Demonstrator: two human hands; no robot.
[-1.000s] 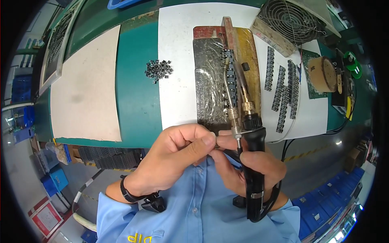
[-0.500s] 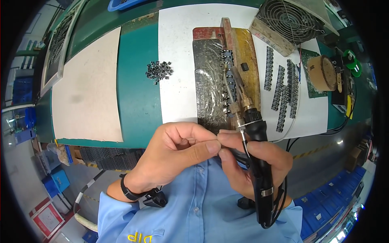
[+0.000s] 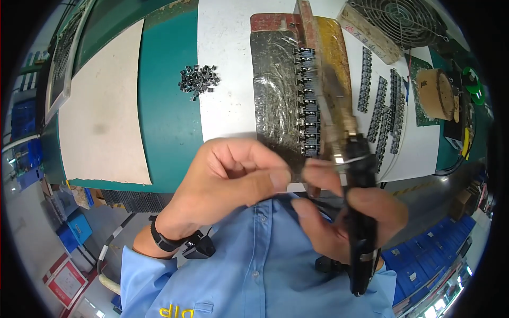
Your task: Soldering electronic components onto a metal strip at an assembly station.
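My right hand (image 3: 379, 212) grips a black soldering iron (image 3: 362, 233) with a solder feed tube along it; both are smeared by motion, and the iron's tip end passes over the fixture. My left hand (image 3: 212, 183) is closed in a pinch, thumb on forefinger, left of my right hand; whatever sits between the fingertips is too small to make out. Beyond my hands lies a fixture (image 3: 273, 90) with a worn dark plate, and along its bar stands a row of small circuit boards (image 3: 308, 106). A pile of small black components (image 3: 199, 80) lies to the left.
Strips of small boards (image 3: 380, 114) lie on the white sheet at right. A wooden block (image 3: 371, 33) and a fan with a wire guard (image 3: 403, 24) stand behind them. Further right are a round cardboard-coloured drum (image 3: 435, 93) and a green spool (image 3: 471, 85). Tan cardboard (image 3: 101, 116) covers the left.
My right hand has drawn away to the right with the soldering iron, parting from my left fingertips. My left hand keeps its pinch. The whole view has shifted slightly.
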